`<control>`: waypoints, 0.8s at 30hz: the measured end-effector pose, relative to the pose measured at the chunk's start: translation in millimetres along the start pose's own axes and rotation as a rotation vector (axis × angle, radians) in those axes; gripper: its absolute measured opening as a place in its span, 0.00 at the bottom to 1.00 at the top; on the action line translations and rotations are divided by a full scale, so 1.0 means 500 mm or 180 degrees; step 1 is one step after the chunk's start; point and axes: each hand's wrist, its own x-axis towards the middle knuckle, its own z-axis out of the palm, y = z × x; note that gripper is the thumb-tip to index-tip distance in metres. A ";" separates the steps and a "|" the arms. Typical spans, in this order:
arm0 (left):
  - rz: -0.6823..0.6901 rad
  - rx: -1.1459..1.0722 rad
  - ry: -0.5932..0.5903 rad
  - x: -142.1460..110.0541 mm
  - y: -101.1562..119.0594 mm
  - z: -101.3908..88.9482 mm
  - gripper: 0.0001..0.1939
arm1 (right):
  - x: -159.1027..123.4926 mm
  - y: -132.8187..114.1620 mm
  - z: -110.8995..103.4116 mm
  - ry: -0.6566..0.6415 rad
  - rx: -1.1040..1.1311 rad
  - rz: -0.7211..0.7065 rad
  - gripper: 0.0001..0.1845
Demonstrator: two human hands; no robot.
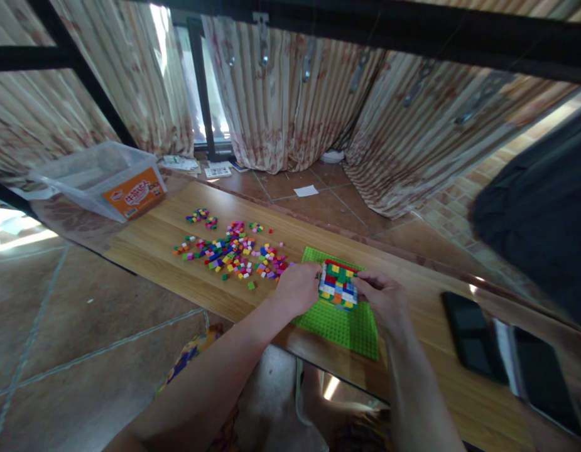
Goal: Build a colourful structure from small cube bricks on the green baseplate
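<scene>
A many-coloured block built of toy bricks is over the green studded baseplate; whether it sits on the plate or is raised above it I cannot tell. My left hand is closed at the block's left side, its fingertips partly hidden. At the right side, my right hand grips the block's edge between thumb and fingers. Red, yellow, green, white, blue and orange bricks show in rows on the block's face. Left of the left hand lie loose toy bricks in a spread-out pile.
On the wooden table, a clear plastic bin with an orange label stands at the far left end. A dark tablet-like device and a dark phone-like device lie to the right. Striped curtains hang behind.
</scene>
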 end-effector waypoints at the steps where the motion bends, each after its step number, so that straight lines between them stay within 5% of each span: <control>1: 0.0002 -0.0009 -0.0007 0.000 -0.001 0.001 0.14 | 0.000 0.002 -0.001 -0.0004 0.0017 -0.0001 0.21; 6: -0.0086 -0.0262 0.0023 0.004 -0.014 -0.009 0.14 | 0.002 0.003 -0.016 0.0104 0.0223 -0.0099 0.19; 11: -0.0153 -0.1027 0.0164 0.011 -0.025 -0.026 0.16 | -0.011 -0.018 -0.023 0.0395 0.0490 -0.0664 0.13; 19: 0.0029 -0.2649 -0.0072 0.018 -0.014 0.001 0.18 | -0.057 -0.035 0.026 -0.0787 -0.0230 -0.1136 0.12; 24: -0.0037 -0.3241 -0.0269 0.015 -0.006 0.002 0.17 | -0.064 -0.034 0.031 -0.0924 -0.0509 -0.1528 0.10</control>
